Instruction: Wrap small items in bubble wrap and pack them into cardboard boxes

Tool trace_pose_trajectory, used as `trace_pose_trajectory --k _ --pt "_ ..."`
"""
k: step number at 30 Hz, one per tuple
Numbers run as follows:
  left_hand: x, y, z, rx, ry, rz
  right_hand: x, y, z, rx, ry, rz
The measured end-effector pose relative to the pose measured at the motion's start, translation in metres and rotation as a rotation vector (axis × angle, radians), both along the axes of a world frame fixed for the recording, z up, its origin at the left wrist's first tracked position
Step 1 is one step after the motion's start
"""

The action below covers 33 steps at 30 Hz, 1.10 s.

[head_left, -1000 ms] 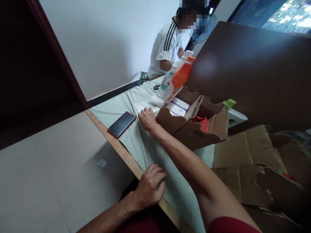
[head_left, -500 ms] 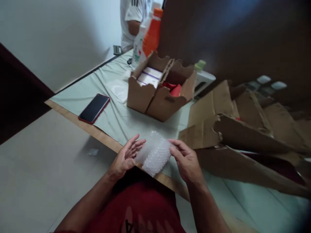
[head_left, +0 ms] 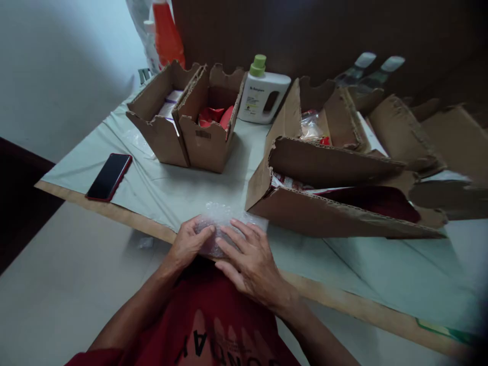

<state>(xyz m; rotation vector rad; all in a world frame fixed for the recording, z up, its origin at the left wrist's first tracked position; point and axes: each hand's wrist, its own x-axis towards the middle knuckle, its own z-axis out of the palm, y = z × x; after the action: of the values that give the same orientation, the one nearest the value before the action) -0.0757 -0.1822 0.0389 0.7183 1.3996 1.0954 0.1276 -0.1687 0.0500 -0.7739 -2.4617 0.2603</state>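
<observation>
A piece of clear bubble wrap (head_left: 215,211) lies at the front edge of the table, under both hands. My left hand (head_left: 189,240) grips its left side, thumb on top and the other fingers beneath. With fingers spread, my right hand (head_left: 249,254) rests flat over the right part of the wrap. Its fingertips touch the plastic and hide some of it. Whether anything is inside the wrap I cannot tell.
A phone (head_left: 109,176) lies left on the table. Behind stand two joined cardboard bins (head_left: 206,147), a white detergent bottle (head_left: 263,99) and an orange bottle (head_left: 168,38). Larger cardboard bins (head_left: 343,218) fill the right side. Two clear bottles (head_left: 358,68) stand behind them.
The bubble wrap has come down onto the table edge. My left hand has closed on it, while my right hand has changed from a pinch to spread fingers. The view has swung right.
</observation>
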Motion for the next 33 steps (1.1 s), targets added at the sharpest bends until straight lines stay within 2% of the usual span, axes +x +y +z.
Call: trace_pose_trajectory --k 2,6,8,10,14,16,19,22,25,30,33 --pt "-0.010 0.000 -0.002 -0.028 0.075 0.030 0.014 0.002 -0.015 -0.020 -0.091 -0.069" --pt "-0.031 -0.003 -0.010 -0.074 0.167 0.016 0.071 -0.004 -0.042 0.028 -0.090 -0.286" --pt "-0.034 -0.005 -0.013 -0.083 0.181 0.013 0.095 -0.011 -0.044 0.057 -0.092 -0.366" --pt "-0.035 -0.007 -0.011 -0.077 0.192 0.021 0.104 -0.019 -0.038 0.072 -0.074 -0.423" --pt "-0.033 -0.010 -0.005 -0.052 0.225 -0.001 0.082 -0.019 -0.028 0.025 -0.003 -0.408" --pt "-0.033 -0.011 -0.005 -0.061 0.228 -0.008 0.063 -0.011 -0.031 -0.001 -0.023 -0.404" --pt "-0.034 -0.015 -0.009 -0.063 0.214 0.011 0.045 0.000 -0.044 0.023 -0.069 -0.489" --pt "-0.034 -0.017 -0.012 -0.044 0.214 0.030 0.040 -0.001 -0.051 0.042 -0.018 -0.524" --pt "-0.035 -0.017 -0.012 -0.035 0.233 0.041 0.041 -0.014 -0.047 0.013 0.098 -0.473" --pt "-0.038 -0.012 -0.008 0.009 0.334 0.062 0.037 -0.027 -0.041 -0.142 0.334 -0.404" --pt "-0.041 -0.011 -0.004 0.028 0.293 0.060 0.033 -0.026 -0.039 -0.191 0.430 -0.379"
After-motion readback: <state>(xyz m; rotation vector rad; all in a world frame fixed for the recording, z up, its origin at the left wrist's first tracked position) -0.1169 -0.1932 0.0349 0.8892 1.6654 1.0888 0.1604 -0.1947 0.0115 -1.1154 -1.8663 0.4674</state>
